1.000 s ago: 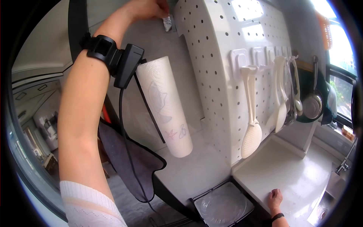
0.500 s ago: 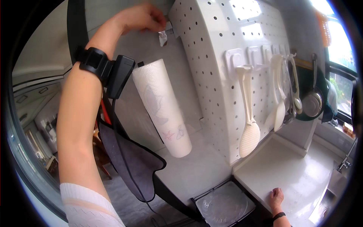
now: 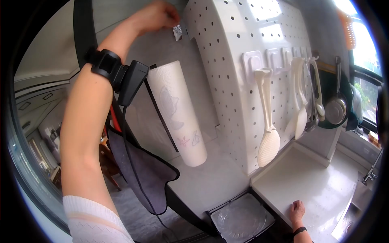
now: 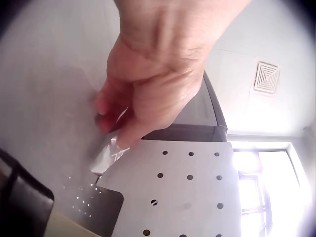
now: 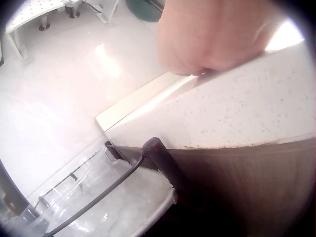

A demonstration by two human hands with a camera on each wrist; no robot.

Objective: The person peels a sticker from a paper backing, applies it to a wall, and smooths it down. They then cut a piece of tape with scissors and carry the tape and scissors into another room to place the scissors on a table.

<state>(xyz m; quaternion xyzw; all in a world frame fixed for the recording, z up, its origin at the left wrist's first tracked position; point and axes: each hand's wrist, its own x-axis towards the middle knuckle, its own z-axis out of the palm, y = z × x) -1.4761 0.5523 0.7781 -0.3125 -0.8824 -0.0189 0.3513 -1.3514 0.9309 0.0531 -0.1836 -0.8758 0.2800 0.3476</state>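
Observation:
High against the grey wall, my left hand [image 3: 156, 17] pinches a small crumpled piece of silver foil [image 3: 177, 33] between thumb and fingers. The left wrist view shows that foil [image 4: 107, 157] hanging from the fingertips, beside the edge of a white perforated panel [image 4: 187, 165]. Several tiny bright specks [image 4: 84, 200] appear below it. My right hand [image 3: 298, 210] rests on the white countertop [image 3: 312, 172] near its edge, fingers loosely curled and holding nothing. Most of its fingers are hidden in the right wrist view.
A paper towel roll [image 3: 178, 117] on a black rod is mounted below my left hand. White utensils, including a rice paddle [image 3: 268, 148], hang from the pegboard [image 3: 235, 85]. A bin with a clear liner [image 3: 243, 218] stands beside the counter. A grey cloth [image 3: 142, 174] hangs at left.
My left hand dipped slightly down and left with the foil, then rose back up and right, still pinching it. My right hand has stayed on the countertop.

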